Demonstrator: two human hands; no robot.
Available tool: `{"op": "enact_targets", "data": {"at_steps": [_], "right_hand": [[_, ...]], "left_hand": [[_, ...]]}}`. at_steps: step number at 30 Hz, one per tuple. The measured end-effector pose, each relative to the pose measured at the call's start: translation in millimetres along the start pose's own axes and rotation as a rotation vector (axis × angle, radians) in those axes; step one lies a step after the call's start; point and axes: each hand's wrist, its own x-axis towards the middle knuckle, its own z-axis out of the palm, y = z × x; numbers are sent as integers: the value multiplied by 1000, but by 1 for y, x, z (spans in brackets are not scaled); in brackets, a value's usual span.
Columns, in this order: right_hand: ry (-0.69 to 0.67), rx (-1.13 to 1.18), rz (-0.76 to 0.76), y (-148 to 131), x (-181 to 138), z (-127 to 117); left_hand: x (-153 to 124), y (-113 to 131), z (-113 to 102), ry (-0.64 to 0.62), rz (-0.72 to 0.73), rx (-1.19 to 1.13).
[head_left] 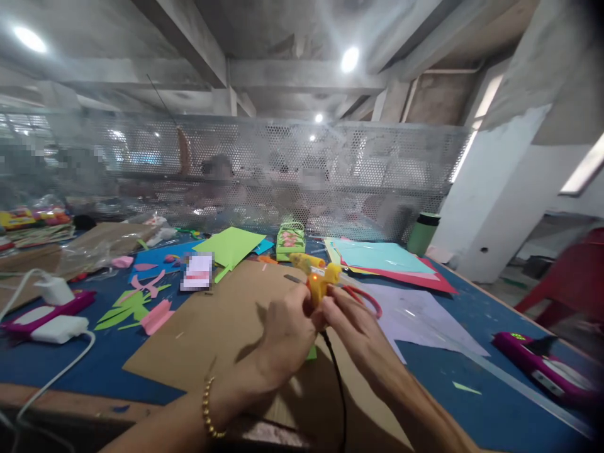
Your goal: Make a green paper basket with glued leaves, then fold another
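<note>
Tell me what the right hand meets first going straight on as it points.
The yellow plastic glue gun, which the right hand already grips; past it, probably the small green patterned box, though depth is unclear.

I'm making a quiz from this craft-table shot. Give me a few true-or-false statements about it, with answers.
1. The left hand and right hand both grip the glue gun. True.
2. The glue gun is blue. False: it is yellow.
3. A bracelet sits on the left wrist. True.
4. The table is red. False: it is blue.
5. The hands are above cardboard. True.
</note>
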Motion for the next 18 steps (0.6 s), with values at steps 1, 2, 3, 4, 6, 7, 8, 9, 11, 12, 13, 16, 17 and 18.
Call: {"op": "enact_targets", "data": {"at_steps": [1, 2, 3, 4, 6, 7, 8, 9, 11, 12, 13, 16, 17, 18], "right_hand": [[-19, 31, 48, 0, 6, -2], [-29, 50, 84, 1, 12, -5], [-28, 60, 112, 1, 16, -9], [-23, 65, 138, 2, 20, -13], [-26, 93, 181, 2, 24, -23], [-43, 118, 199, 1, 25, -28], [-79, 145, 213, 0, 25, -33], [-131, 167, 223, -2, 24, -37], [-257, 175, 243, -7, 22, -46], [-311, 154, 257, -9, 21, -49], [-343, 127, 269, -10, 21, -53], [-316, 56, 274, -8, 26, -60], [-281, 38, 267, -4, 29, -62], [-256, 22, 265, 0, 33, -63]], "left_hand": [[-1, 6, 2, -5, 2, 15], [-1, 12, 4, -12, 4, 27], [-2, 18, 6, -30, 11, 22], [-3, 23, 6, -59, 26, -4], [-6, 29, 3, -171, 78, -122], [-7, 31, 0, -241, 99, -191], [-7, 31, -6, -315, 114, -241], [-7, 30, -13, -374, 118, -261], [-7, 27, -32, -435, 118, -198], [-6, 25, -43, -413, 101, -121], [-5, 23, -55, -394, 73, -38], [-2, 14, -86, -435, 16, 235], [-1, 10, -94, -470, 29, 326], [-1, 6, -98, -495, 61, 433]]}}
